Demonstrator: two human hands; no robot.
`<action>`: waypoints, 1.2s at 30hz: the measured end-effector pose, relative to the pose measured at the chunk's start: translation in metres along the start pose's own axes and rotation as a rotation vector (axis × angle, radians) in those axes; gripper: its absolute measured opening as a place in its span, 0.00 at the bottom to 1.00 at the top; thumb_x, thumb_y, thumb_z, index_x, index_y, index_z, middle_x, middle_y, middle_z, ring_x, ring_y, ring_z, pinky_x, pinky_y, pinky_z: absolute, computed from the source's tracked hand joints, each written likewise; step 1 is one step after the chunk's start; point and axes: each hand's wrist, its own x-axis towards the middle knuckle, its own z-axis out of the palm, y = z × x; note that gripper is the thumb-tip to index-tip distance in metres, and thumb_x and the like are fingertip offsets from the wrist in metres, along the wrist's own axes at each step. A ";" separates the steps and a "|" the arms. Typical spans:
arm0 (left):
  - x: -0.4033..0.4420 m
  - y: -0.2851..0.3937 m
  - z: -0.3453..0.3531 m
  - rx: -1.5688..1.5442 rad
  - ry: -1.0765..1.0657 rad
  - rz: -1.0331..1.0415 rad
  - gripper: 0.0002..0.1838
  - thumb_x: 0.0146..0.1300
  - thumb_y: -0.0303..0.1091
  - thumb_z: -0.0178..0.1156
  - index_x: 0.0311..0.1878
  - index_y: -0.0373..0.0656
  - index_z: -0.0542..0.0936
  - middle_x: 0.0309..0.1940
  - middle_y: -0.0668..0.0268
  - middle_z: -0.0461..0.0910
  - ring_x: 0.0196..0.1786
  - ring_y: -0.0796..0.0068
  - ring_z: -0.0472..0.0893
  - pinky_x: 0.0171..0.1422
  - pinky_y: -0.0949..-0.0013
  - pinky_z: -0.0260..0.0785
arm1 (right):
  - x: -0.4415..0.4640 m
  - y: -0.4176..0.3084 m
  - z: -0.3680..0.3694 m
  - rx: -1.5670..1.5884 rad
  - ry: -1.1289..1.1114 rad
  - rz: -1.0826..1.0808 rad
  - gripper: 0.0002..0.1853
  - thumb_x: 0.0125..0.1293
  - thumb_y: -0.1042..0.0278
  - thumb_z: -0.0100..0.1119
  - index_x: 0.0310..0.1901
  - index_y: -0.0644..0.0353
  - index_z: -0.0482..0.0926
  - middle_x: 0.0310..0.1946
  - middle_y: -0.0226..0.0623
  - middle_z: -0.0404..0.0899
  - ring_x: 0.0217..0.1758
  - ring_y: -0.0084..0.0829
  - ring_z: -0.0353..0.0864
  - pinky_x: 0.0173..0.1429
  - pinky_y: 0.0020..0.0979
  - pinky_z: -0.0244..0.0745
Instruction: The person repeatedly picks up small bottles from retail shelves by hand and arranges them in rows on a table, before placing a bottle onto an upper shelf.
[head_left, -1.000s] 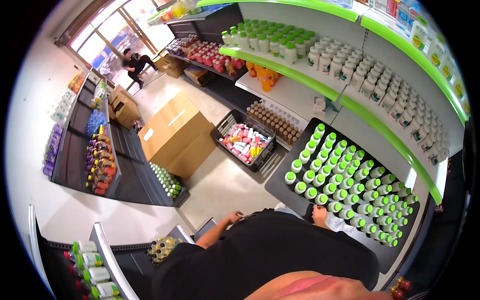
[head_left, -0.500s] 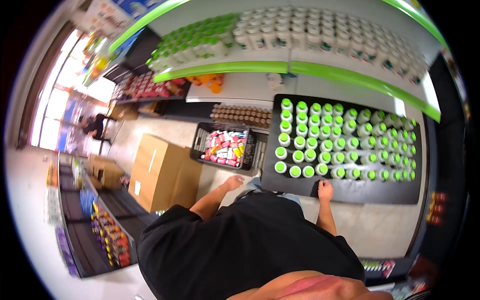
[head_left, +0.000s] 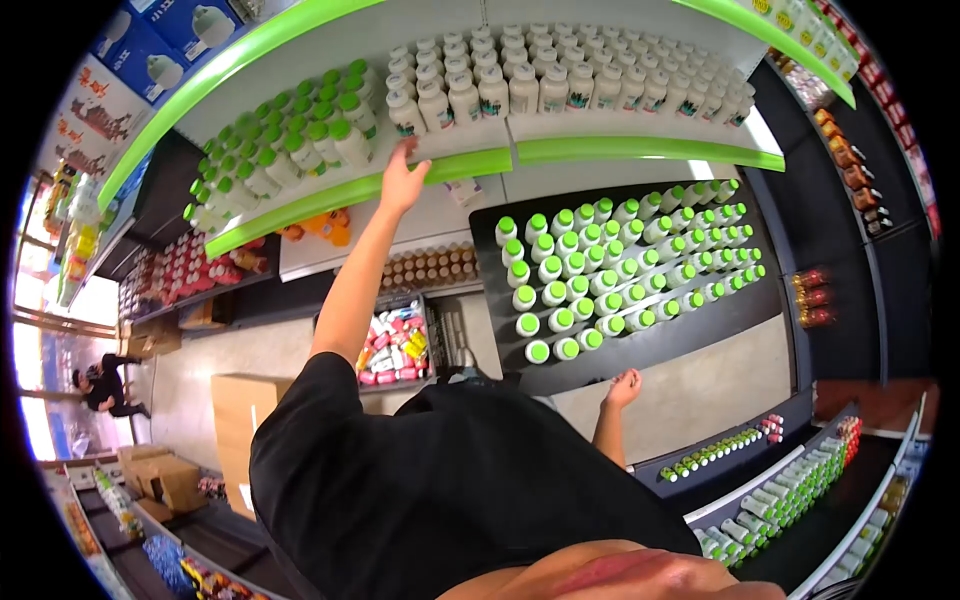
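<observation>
My left hand (head_left: 403, 180) is raised to the green front edge (head_left: 460, 165) of the shelf, fingers apart and holding nothing. Just beyond its fingertips stand white-capped bottles (head_left: 552, 90) in rows, with green-capped white bottles (head_left: 300, 150) to the left of them. My right hand (head_left: 624, 388) hangs low, beside the near edge of a black tabletop (head_left: 640, 345). Its fingers are curled in, and whether anything is inside them is hidden. Rows of white bottles with green caps (head_left: 603, 280) stand on the tabletop.
A black crate (head_left: 432, 340) of small pink, white and yellow bottles stands on the floor, left of the tabletop. Brown-topped containers (head_left: 430, 268) line the lower shelf behind it. A cardboard box (head_left: 235, 420) is at left. Another person (head_left: 105, 385) is far left.
My left hand has risen from beside my waist to the shelf edge. My right hand has come away from the tabletop edge. The view has turned to the right.
</observation>
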 end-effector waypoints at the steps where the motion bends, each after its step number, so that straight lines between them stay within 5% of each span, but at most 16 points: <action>1: 0.016 -0.004 0.004 -0.008 0.083 0.018 0.28 0.58 0.33 0.64 0.62 0.40 0.71 0.54 0.54 0.76 0.57 0.59 0.76 0.63 0.59 0.67 | -0.013 -0.005 0.013 0.037 0.030 -0.020 0.10 0.69 0.69 0.54 0.50 0.59 0.73 0.31 0.29 0.73 0.31 0.21 0.71 0.32 0.24 0.70; 6: 0.064 -0.023 0.014 -0.027 0.308 -0.088 0.40 0.51 0.36 0.69 0.67 0.41 0.62 0.57 0.50 0.68 0.58 0.49 0.72 0.66 0.54 0.63 | -0.076 -0.030 0.075 -0.022 0.065 -0.176 0.11 0.69 0.71 0.53 0.51 0.59 0.71 0.29 0.28 0.71 0.29 0.19 0.69 0.30 0.23 0.68; 11: 0.081 -0.042 0.016 -0.121 0.250 -0.091 0.42 0.49 0.39 0.71 0.67 0.42 0.62 0.60 0.50 0.67 0.62 0.48 0.71 0.64 0.52 0.66 | -0.140 -0.070 0.128 0.004 -0.134 -0.300 0.10 0.70 0.75 0.51 0.51 0.62 0.70 0.29 0.28 0.69 0.28 0.17 0.67 0.30 0.21 0.66; 14: 0.082 -0.043 0.011 -0.092 0.210 -0.122 0.43 0.47 0.42 0.73 0.65 0.43 0.63 0.59 0.50 0.69 0.60 0.48 0.74 0.61 0.53 0.68 | -0.170 -0.117 0.180 -0.093 -0.212 -0.363 0.13 0.68 0.79 0.54 0.53 0.65 0.71 0.41 0.33 0.75 0.37 0.21 0.74 0.38 0.23 0.72; 18: 0.093 -0.060 0.008 -0.091 0.144 -0.206 0.44 0.42 0.48 0.76 0.60 0.42 0.66 0.53 0.50 0.75 0.55 0.48 0.78 0.57 0.54 0.71 | -0.182 -0.176 0.287 -0.276 -0.585 -0.750 0.20 0.64 0.78 0.59 0.58 0.65 0.71 0.44 0.36 0.77 0.45 0.25 0.76 0.45 0.29 0.74; 22: 0.088 -0.054 0.004 -0.075 0.148 -0.186 0.43 0.42 0.50 0.76 0.58 0.41 0.67 0.48 0.49 0.77 0.52 0.46 0.78 0.55 0.52 0.72 | -0.241 -0.269 0.409 -0.512 -0.908 -0.987 0.25 0.59 0.72 0.63 0.60 0.56 0.73 0.49 0.42 0.77 0.42 0.36 0.81 0.48 0.34 0.76; 24: 0.086 -0.050 0.003 -0.012 0.152 -0.189 0.42 0.42 0.50 0.76 0.56 0.40 0.67 0.47 0.48 0.77 0.51 0.45 0.79 0.54 0.51 0.72 | -0.264 -0.288 0.467 -0.459 -0.949 -1.256 0.26 0.58 0.67 0.64 0.60 0.53 0.73 0.54 0.42 0.75 0.40 0.40 0.82 0.48 0.39 0.77; 29: 0.077 -0.062 0.012 0.184 0.167 -0.066 0.31 0.50 0.45 0.70 0.51 0.40 0.68 0.45 0.48 0.76 0.47 0.43 0.78 0.50 0.48 0.73 | -0.297 -0.284 0.567 -0.578 -0.890 -1.499 0.29 0.60 0.59 0.64 0.64 0.47 0.71 0.57 0.44 0.75 0.45 0.47 0.82 0.48 0.45 0.78; 32: 0.074 -0.059 0.006 0.227 0.176 0.057 0.25 0.56 0.39 0.64 0.53 0.38 0.68 0.45 0.48 0.76 0.47 0.42 0.78 0.50 0.49 0.73 | -0.309 -0.267 0.582 -0.790 -0.798 -1.415 0.29 0.61 0.56 0.62 0.65 0.44 0.70 0.53 0.43 0.75 0.47 0.49 0.81 0.48 0.45 0.79; 36: 0.074 -0.051 0.002 0.119 0.136 0.050 0.23 0.58 0.37 0.63 0.55 0.39 0.72 0.49 0.50 0.77 0.53 0.42 0.76 0.55 0.51 0.71 | -0.305 -0.262 0.576 -0.637 -0.784 -1.322 0.23 0.64 0.56 0.62 0.60 0.47 0.74 0.48 0.43 0.77 0.45 0.48 0.82 0.45 0.46 0.78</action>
